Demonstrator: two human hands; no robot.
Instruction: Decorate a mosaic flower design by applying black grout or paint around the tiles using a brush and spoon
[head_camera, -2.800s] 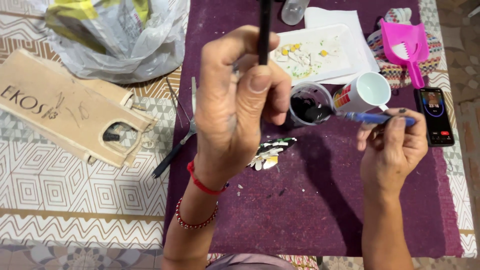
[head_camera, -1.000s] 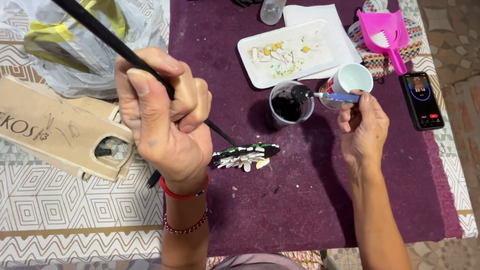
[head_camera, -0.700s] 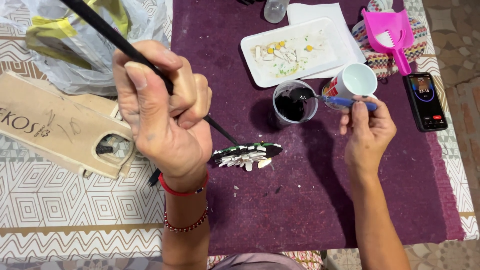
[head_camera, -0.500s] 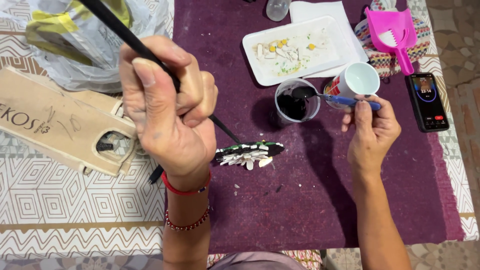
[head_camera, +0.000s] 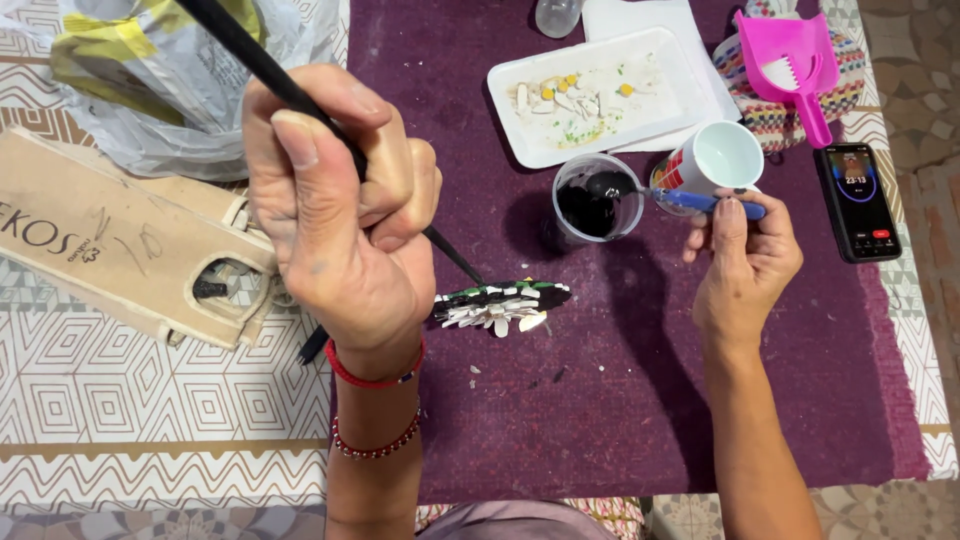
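The left hand (head_camera: 340, 230) is gripping a long black stick (head_camera: 270, 70), its fingers (head_camera: 400, 180) clamped together around the shaft. The stick's long axis is running diagonally, from the upper left near the camera down to the lower right. Its far end is carrying a painted piece (head_camera: 500, 302), dark on top with green and white petal-like shapes below. That piece is lying lengthwise left to right, just over the purple mat (head_camera: 620, 400) on the worktop (head_camera: 130, 420).

The right hand (head_camera: 745, 260) is pinching a blue-handled brush (head_camera: 700, 202), fingers closed on the handle. The brush is pointing left, nearly level, with its tip dipping into a clear cup (head_camera: 598, 198) of black paint. A white mug (head_camera: 715, 165) is standing just beside that cup, behind the brush.

Further back, a white tray (head_camera: 600, 100) with paint dabs is resting on the mat. A pink scoop (head_camera: 790, 65) and a phone (head_camera: 858, 200) are lying to the right. A cloth bag (head_camera: 110, 245) and a plastic bag (head_camera: 170, 80) are lying on the left.
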